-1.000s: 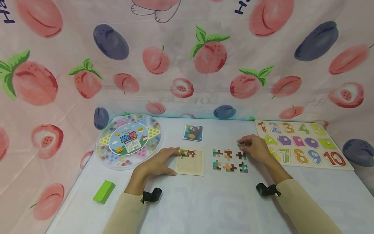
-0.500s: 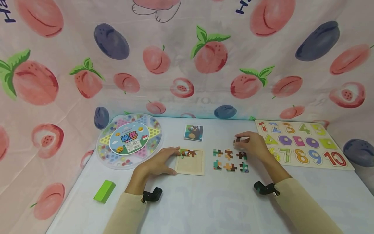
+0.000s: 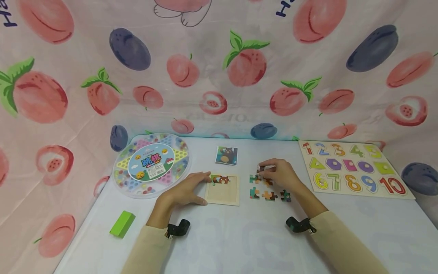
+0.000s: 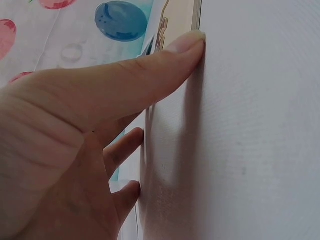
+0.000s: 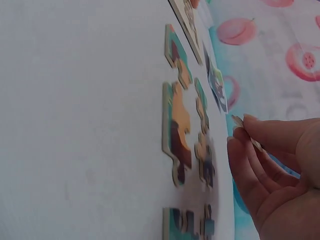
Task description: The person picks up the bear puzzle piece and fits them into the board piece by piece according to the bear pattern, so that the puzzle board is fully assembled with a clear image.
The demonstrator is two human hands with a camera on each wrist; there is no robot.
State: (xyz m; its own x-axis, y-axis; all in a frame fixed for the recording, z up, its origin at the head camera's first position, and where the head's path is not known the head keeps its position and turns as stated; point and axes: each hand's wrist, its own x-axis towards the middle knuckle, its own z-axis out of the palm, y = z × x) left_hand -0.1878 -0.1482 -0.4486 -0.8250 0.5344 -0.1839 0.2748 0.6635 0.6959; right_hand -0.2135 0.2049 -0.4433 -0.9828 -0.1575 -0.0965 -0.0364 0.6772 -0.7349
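Note:
My left hand [image 3: 184,189] rests at the left side of a square wooden puzzle tray [image 3: 223,195], its thumb and forefinger touching the edge, as the left wrist view also shows at the thumb. Bear-picture pieces [image 3: 220,179] lie along the tray's top inside. Above the loose pieces, my right hand [image 3: 281,174] pinches a small puzzle piece [image 3: 261,168] between thumb and fingers. Loose jigsaw pieces [image 3: 269,196] lie in two rows right of the tray; the right hand covers part of the back row. In the right wrist view, the held piece appears nearly edge-on.
A bear picture card [image 3: 226,155] lies behind the tray. At the left are a round Chinese checkers set [image 3: 184,173] and a green block [image 3: 122,224]. A wooden number and shape board [image 3: 342,182] lies at the right. A fruit-print curtain [image 3: 205,76] hangs behind the table.
My right hand has moved left with the puzzle piece, from the right end of the loose rows to above their left part. The left hand stays at the tray.

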